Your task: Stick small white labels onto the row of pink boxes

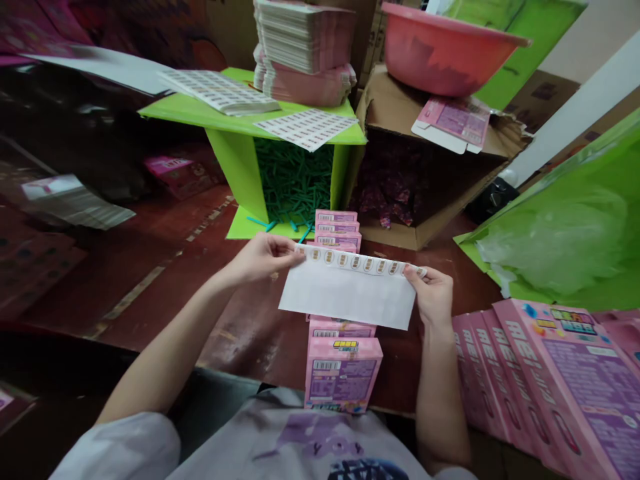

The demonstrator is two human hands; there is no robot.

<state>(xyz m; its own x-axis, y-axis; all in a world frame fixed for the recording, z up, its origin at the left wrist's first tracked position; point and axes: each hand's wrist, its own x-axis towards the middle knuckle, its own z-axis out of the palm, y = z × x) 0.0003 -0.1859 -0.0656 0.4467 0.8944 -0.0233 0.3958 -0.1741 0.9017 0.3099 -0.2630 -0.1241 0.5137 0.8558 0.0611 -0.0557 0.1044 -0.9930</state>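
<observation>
Both hands hold one white sticker sheet (pixel 350 293) stretched between them, with a row of small round stickers along its top edge. My left hand (pixel 260 257) pinches the sheet's upper left corner. My right hand (pixel 434 293) pinches its upper right corner. Under the sheet a row of pink boxes (pixel 343 370) runs away from me along the dark red table (pixel 165 273), barcode labels facing up. The sheet hides the middle boxes of the row.
A green box (pixel 240 167) full of green sticks stands behind, topped with label sheets (pixel 305 127) and a stack of flat pink cartons (pixel 305 47). An open cardboard box (pixel 425 180) and a pink basin (pixel 445 50) sit right of it. More pink boxes (pixel 550 387) lie at right.
</observation>
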